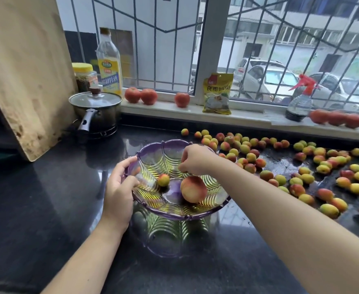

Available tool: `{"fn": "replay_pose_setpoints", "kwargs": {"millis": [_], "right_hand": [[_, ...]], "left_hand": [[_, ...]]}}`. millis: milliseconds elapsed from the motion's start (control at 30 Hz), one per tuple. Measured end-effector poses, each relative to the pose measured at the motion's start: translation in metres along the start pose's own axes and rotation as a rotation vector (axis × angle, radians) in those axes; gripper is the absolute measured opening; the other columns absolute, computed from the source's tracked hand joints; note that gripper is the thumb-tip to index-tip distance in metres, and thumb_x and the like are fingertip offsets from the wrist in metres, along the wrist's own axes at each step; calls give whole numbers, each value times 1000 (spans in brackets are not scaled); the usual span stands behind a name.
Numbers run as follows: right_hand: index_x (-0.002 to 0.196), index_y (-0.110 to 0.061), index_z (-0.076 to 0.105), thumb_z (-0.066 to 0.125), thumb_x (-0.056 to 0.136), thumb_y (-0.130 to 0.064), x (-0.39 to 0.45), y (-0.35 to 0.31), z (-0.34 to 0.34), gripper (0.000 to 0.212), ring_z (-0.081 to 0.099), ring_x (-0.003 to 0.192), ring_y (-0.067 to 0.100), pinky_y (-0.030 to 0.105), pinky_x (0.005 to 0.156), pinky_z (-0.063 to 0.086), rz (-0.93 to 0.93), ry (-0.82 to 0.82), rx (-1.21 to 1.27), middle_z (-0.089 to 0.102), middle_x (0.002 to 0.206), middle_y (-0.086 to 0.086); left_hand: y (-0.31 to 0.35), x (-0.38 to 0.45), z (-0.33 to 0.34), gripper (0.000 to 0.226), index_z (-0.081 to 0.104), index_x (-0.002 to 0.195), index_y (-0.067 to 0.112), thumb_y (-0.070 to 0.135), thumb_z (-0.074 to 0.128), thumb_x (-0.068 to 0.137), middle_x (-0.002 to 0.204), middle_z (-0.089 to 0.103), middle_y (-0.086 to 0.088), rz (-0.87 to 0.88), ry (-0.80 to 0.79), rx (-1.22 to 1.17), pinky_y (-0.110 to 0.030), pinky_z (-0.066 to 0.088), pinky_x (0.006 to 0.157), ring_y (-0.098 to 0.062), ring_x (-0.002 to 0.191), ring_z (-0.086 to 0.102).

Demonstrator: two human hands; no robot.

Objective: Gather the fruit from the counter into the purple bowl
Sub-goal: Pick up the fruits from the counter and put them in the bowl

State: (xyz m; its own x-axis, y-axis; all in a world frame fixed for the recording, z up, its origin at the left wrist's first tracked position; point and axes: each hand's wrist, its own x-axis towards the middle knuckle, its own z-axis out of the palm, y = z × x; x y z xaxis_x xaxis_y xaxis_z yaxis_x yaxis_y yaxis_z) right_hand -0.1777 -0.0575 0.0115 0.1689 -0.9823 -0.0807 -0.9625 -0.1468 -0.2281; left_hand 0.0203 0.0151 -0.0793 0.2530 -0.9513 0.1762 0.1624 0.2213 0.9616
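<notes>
Gathering: barely started, judging by the count in versus out.
Purple bowl [175, 211]: near the middle of the bench [47, 209], toward the front edge; tilted, left rim raised.
In bowl: one small fruit [163, 180] on the left inner slope, one large peach [193, 189] near the centre; apart from each other.
Left hand [119, 187]: grips the bowl's left rim, thumb inside, fingers [129, 161] curled over the scalloped edge; steadying it.
Right hand [195, 160]: over the bowl interior, just above the peach; fingers bunched and pointing down. Cannot tell whether holding a small fruit or just emptied.
Loose fruit [301, 166]: dozens spread across the right half of the bench, from right beside the bowl out to the right edge and back toward the windowsill [248, 115].
Bench surface: wet patches among the fruit on the right.
Left to do: nearly everything; two pieces in, bulk of the pile untouched.
Tomatoes [141, 95]: on the windowsill, not the bench; likely outside the job.
Risk: tilted bowl, round fruit could roll toward the low side.
</notes>
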Motion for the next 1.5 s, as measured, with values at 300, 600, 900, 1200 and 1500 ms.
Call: {"fn": "replay_pose_setpoints", "kwargs": {"millis": [300, 600, 900, 1200, 1500], "right_hand": [[101, -14, 75, 60, 96, -29, -4, 3, -1, 22, 67, 76, 17, 28, 59, 54, -57, 106, 146, 71, 86, -1], [93, -22, 73, 52, 94, -17, -18, 105, -29, 21, 66, 77, 23, 34, 65, 55, 265, 412, 232, 73, 100, 6], [150, -20, 42, 50, 98, -9, -10, 94, 37, 54, 60, 115, 37, 41, 85, 54, 138, 355, -109, 41, 150, 8], [113, -10, 54, 46, 95, -2, 24, 93, 66, 21, 65, 88, 42, 42, 60, 47, 235, 506, -198, 50, 116, 15], [116, -9, 65, 56, 102, -19, 14, 51, -9, 21, 55, 93, 22, 30, 80, 42, 28, 858, 218, 54, 115, 8]], "left_hand": [[5, -2, 4, 41, 72, 106, 12, 12, 47, 74, 122, 70, -10, 44, 129, -41, -60, 54, 102, -25, 115, 70], [0, 12, -6, 37, 72, 87, 36, 12, 48, 74, 141, 57, -13, 88, 386, -77, -33, 49, 90, -24, 125, 62], [43, 76, -21, 47, 61, 135, 15, 9, 46, 91, 129, 60, -11, -176, 160, -126, -36, 53, 94, -19, 107, 64], [27, 94, -42, 59, 57, 146, 11, 12, 48, 88, 145, 60, -23, -394, -57, -457, -60, 38, 117, -41, 137, 56], [26, 81, -32, 61, 62, 133, 10, 6, 39, 77, 119, 74, -16, -408, -155, -473, -49, 60, 88, -34, 105, 74]]}}
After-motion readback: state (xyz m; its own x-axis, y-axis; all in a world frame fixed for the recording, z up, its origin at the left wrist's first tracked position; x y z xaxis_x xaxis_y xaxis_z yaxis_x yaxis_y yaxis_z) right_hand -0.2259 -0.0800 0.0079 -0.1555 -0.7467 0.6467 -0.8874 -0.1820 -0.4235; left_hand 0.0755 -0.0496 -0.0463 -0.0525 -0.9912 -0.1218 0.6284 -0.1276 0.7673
